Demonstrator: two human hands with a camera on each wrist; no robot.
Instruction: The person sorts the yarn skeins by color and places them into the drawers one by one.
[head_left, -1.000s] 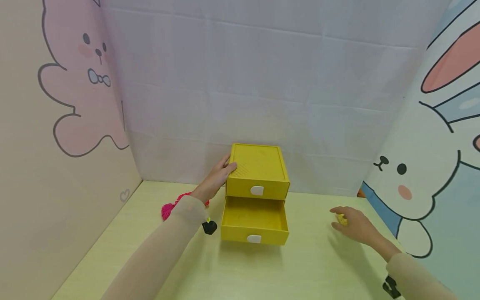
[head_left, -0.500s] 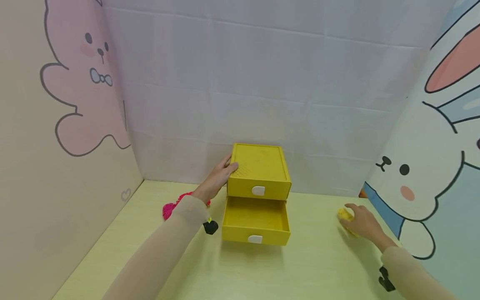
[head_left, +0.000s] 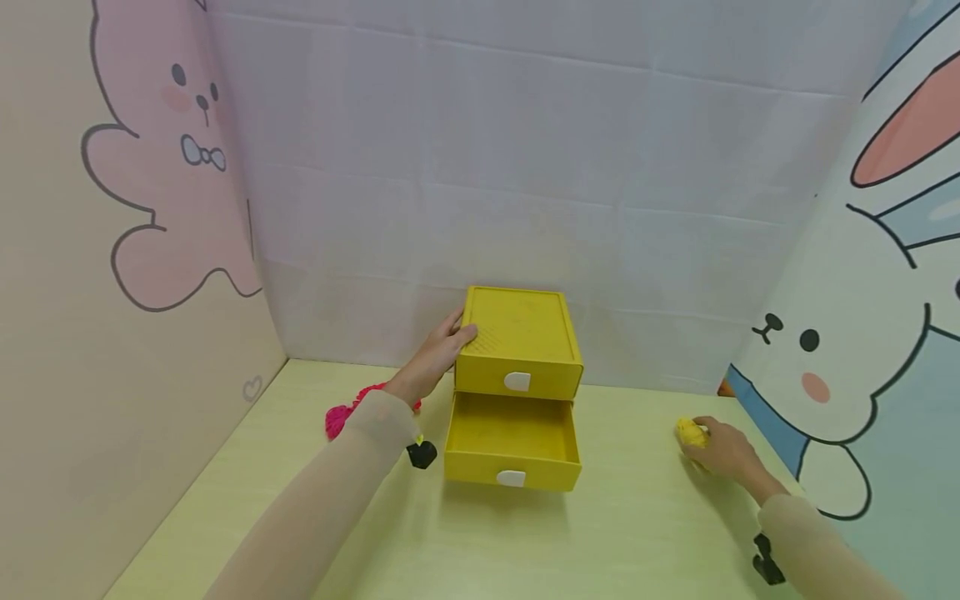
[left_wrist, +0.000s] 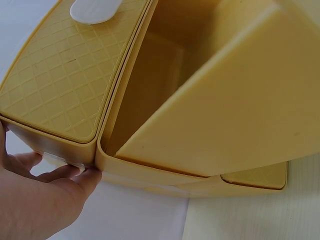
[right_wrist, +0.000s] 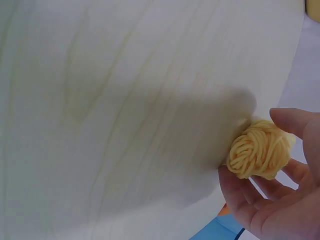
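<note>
I have the yellow yarn ball [right_wrist: 260, 150] pinched inside my right grip [head_left: 726, 451], near the right edge of the tabletop [head_left: 630, 517]. My left grip [head_left: 431, 360] clasps the yellow cabinet's [head_left: 521, 325] left side. Room lies between ball and pulled-out lower drawer [head_left: 547, 474].

Right hand [head_left: 726, 452], one: we record it slightly lower than earlier, fingers now round the yellow yarn ball [right_wrist: 259, 150].
</note>
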